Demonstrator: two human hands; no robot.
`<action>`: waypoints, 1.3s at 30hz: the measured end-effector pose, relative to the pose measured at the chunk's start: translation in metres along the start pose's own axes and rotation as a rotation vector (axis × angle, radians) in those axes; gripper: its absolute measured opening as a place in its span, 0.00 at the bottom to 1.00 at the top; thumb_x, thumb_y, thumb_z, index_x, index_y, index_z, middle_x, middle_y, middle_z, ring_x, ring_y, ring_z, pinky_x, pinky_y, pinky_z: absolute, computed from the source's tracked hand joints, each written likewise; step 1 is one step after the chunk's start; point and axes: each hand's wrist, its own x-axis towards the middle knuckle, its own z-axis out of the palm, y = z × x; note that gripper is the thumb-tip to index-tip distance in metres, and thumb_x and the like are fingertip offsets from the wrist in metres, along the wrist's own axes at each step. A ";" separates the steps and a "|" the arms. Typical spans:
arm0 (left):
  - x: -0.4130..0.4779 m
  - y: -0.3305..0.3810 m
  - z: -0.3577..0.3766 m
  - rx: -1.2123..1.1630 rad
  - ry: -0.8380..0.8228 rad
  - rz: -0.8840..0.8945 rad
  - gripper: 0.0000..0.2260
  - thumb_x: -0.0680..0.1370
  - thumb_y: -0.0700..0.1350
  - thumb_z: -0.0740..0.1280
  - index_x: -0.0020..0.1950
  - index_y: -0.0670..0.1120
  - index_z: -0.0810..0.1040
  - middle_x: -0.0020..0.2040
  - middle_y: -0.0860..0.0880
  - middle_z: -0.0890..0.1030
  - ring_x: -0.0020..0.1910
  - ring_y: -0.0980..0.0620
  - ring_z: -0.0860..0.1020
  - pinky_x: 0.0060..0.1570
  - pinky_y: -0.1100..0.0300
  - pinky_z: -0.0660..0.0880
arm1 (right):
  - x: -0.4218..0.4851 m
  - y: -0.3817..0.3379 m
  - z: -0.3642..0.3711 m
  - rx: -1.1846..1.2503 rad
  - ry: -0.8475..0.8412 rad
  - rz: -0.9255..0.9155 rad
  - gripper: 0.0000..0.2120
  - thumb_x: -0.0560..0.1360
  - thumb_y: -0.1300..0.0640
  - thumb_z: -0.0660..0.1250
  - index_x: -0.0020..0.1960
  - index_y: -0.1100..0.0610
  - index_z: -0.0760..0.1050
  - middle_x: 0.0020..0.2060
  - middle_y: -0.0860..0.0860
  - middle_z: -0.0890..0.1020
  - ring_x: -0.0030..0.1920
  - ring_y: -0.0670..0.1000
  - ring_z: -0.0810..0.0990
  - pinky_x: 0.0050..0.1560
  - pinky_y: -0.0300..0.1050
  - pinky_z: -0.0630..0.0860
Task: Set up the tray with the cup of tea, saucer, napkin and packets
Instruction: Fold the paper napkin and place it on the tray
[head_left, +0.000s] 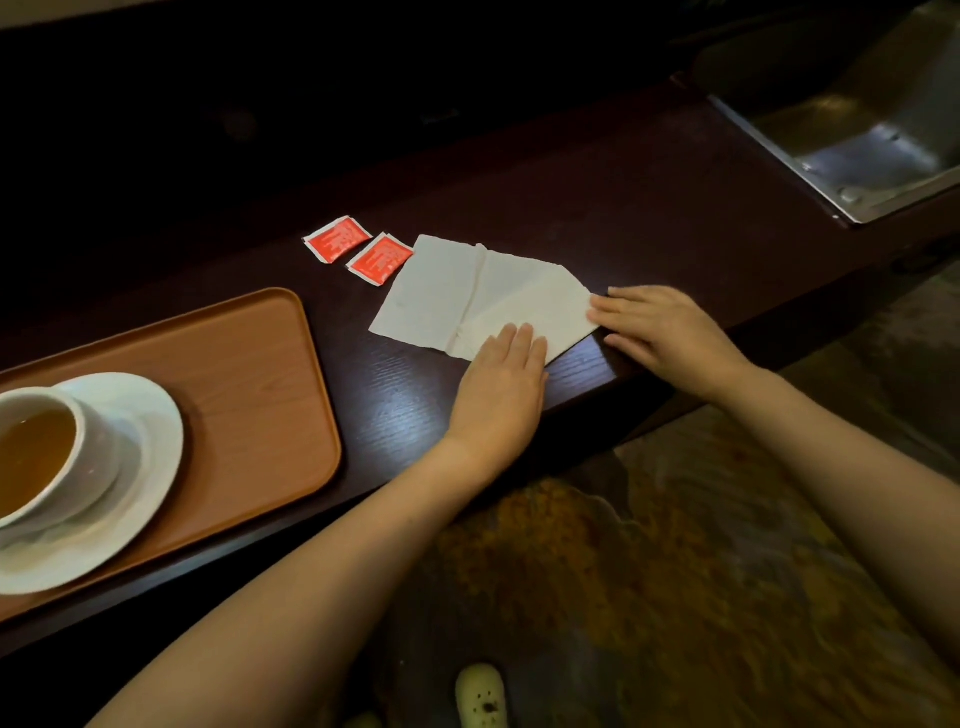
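Note:
A white paper napkin (467, 293), partly folded, lies on the dark wooden counter. My left hand (501, 392) rests flat on its near edge, fingers together. My right hand (662, 330) lies flat at the napkin's right corner, fingertips touching it. Two red packets (337, 239) (380, 258) lie side by side just left of the napkin's far corner. A brown tray (249, 374) sits at the left. On it stands a white saucer (135, 467) carrying a white cup of tea (36, 457), cut off by the frame's left edge.
The dark counter (649, 197) runs from lower left to upper right, with its front edge near my wrists. A metal basin (878, 150) is set into it at the far right. Patterned carpet (649, 571) lies below, and a pale shoe tip (480, 693) shows at the bottom.

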 end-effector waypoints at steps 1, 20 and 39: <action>0.000 0.000 0.000 0.008 0.001 -0.002 0.20 0.81 0.46 0.49 0.72 0.40 0.57 0.74 0.39 0.61 0.73 0.41 0.59 0.72 0.50 0.55 | 0.001 -0.002 0.000 -0.025 0.038 -0.002 0.15 0.75 0.56 0.64 0.61 0.53 0.75 0.62 0.50 0.79 0.65 0.53 0.73 0.64 0.53 0.66; -0.031 -0.036 -0.085 -1.086 0.240 -0.476 0.09 0.76 0.42 0.63 0.43 0.38 0.80 0.43 0.37 0.82 0.40 0.47 0.78 0.43 0.47 0.74 | 0.073 -0.066 -0.085 1.052 -0.119 0.226 0.05 0.70 0.55 0.70 0.44 0.55 0.80 0.36 0.47 0.83 0.36 0.41 0.81 0.37 0.33 0.77; -0.158 -0.129 -0.063 -1.231 0.346 -1.198 0.15 0.77 0.43 0.63 0.64 0.46 0.72 0.60 0.47 0.79 0.36 0.58 0.82 0.44 0.59 0.81 | 0.203 -0.251 0.034 0.620 -0.186 0.103 0.05 0.71 0.55 0.68 0.43 0.57 0.79 0.38 0.50 0.78 0.39 0.48 0.75 0.33 0.37 0.69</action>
